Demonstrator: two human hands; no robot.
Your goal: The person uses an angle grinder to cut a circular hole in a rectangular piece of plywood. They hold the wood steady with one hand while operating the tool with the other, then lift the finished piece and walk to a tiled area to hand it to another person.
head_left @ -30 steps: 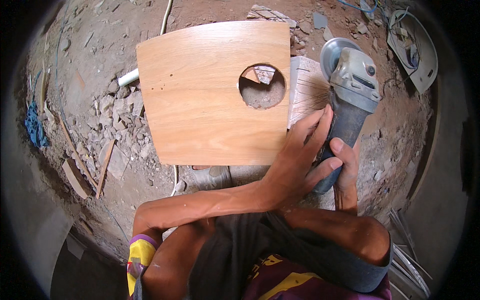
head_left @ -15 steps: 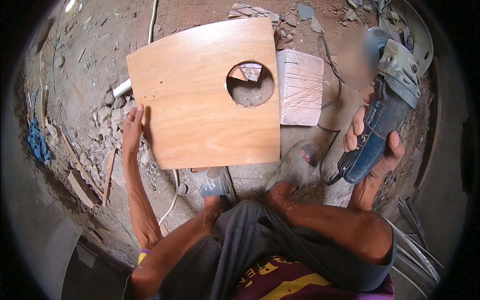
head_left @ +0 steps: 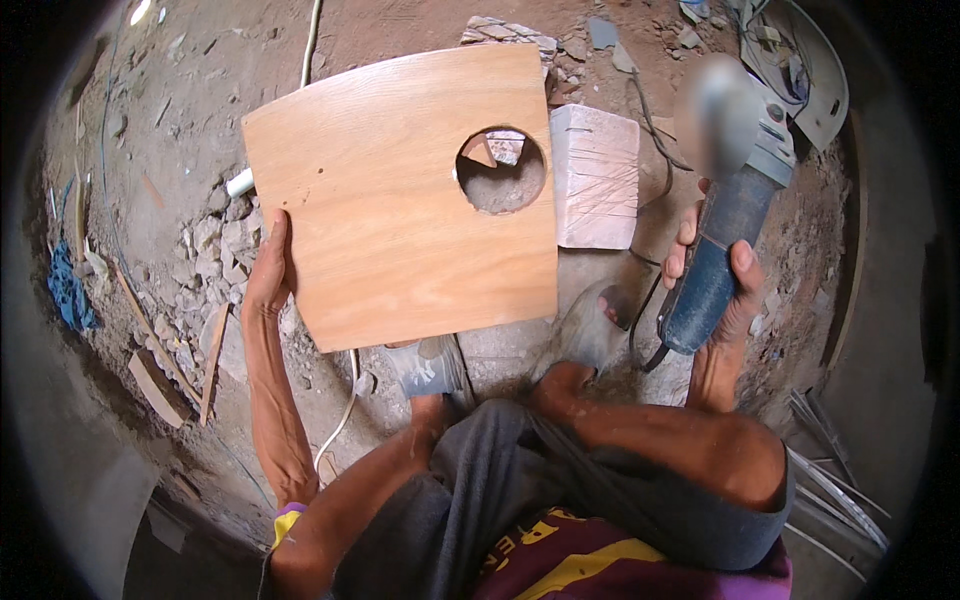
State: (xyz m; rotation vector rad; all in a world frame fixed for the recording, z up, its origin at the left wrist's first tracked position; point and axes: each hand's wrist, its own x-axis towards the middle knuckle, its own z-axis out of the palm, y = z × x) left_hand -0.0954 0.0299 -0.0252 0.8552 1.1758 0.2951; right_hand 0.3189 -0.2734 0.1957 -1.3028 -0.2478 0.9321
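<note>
A flat wooden board [head_left: 400, 230] with a tan grain and one curved edge lies before my feet. It has a round hole [head_left: 500, 170] near its right side, through which rubble and ground show. My left hand [head_left: 268, 268] grips the board's left edge, thumb on top and the other fingers hidden beneath. On the right, my right hand [head_left: 735, 275] is wrapped round the body of a blue and grey angle grinder [head_left: 715, 255], held up off the ground. The grinder's head points away from me; its disc end is blurred.
A pale scored block [head_left: 597, 180] sits just right of the board. The grinder's dark cord [head_left: 650, 290] runs near my right foot. Broken stones [head_left: 215, 245], wood strips [head_left: 215, 360] and a blue cloth [head_left: 70, 285] lie left. Metal strips [head_left: 835, 490] lie at lower right.
The grinder has shifted slightly left and turned in my right hand. The board has moved a little left and toward me, with my left hand still on its edge.
</note>
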